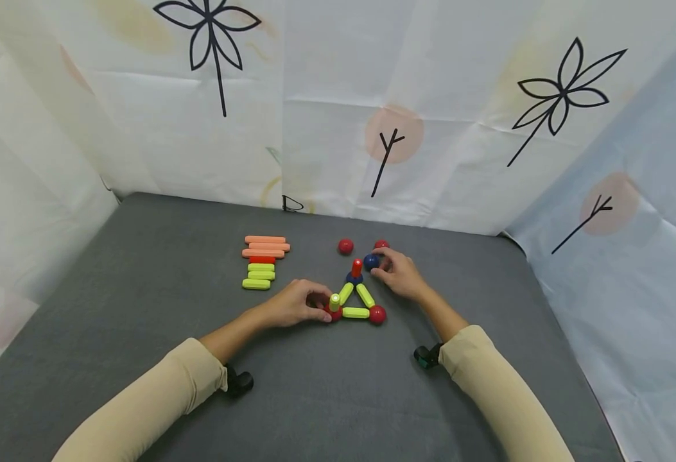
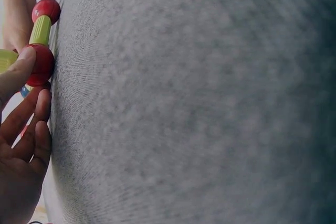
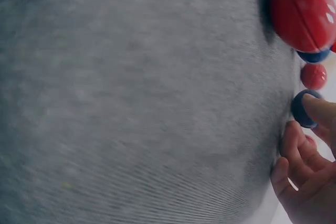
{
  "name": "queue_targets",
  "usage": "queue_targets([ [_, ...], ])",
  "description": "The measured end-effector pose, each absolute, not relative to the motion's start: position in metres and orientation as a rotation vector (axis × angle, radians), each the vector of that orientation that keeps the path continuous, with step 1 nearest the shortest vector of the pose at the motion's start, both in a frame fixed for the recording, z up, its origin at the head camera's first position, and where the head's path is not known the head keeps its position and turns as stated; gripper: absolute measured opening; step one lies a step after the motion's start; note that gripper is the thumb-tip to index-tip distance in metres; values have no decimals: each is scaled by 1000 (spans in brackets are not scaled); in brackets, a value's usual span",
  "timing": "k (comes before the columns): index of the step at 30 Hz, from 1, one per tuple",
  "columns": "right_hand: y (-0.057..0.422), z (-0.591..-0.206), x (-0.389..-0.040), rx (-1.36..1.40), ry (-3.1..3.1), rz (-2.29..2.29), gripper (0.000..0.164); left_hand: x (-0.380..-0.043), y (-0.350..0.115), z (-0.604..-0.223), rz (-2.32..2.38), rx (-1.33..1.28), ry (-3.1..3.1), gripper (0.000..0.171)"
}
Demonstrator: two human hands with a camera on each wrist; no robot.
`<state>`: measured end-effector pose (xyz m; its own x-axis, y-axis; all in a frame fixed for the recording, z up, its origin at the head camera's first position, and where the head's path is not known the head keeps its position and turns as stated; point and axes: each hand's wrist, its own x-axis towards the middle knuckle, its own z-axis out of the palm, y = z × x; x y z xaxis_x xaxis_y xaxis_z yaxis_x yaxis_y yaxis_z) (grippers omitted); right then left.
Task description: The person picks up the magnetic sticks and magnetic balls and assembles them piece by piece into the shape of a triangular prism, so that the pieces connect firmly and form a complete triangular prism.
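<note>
A triangle of yellow-green rods [image 1: 355, 313] lies joined by balls on the table. At its left corner, my left hand [image 1: 296, 303] pinches a red ball [image 2: 42, 65] between thumb and fingers; a short yellow-green rod [image 1: 334, 302] stands upright on that ball. Another red ball [image 1: 377, 314] forms the right corner. The far corner is a dark blue ball [image 1: 354, 278] with a red rod [image 1: 357, 267] upright on it. Just right of that corner, my right hand [image 1: 400, 276] holds a loose blue ball [image 3: 301, 109] with thumb and fingertips, low over the table.
Two loose red balls, one on the left [image 1: 346, 246] and one on the right [image 1: 381, 244], lie beyond the triangle. To the left, orange rods [image 1: 266, 246], a red rod [image 1: 262, 260] and yellow-green rods [image 1: 257, 283] lie in a column. A patterned white cloth [image 1: 326, 77] borders the grey table [image 1: 314, 410].
</note>
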<state>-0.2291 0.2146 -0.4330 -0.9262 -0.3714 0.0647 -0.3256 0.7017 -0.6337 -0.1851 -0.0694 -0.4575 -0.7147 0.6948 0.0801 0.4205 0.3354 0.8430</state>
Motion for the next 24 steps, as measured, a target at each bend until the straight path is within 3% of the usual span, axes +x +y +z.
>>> queue_targets([
  [7,213,-432,-225,-553,2818,-1131,38,-186,-69,-456,1319,1004,2302,27],
  [14,205,-403,-219,-630,2714,-1464,38,-186,-68,-456,1298,996,2317,25],
  [24,193,-375,-196,-795,2627,-1356,36,-186,-67,-455,1298,1004,2321,25],
])
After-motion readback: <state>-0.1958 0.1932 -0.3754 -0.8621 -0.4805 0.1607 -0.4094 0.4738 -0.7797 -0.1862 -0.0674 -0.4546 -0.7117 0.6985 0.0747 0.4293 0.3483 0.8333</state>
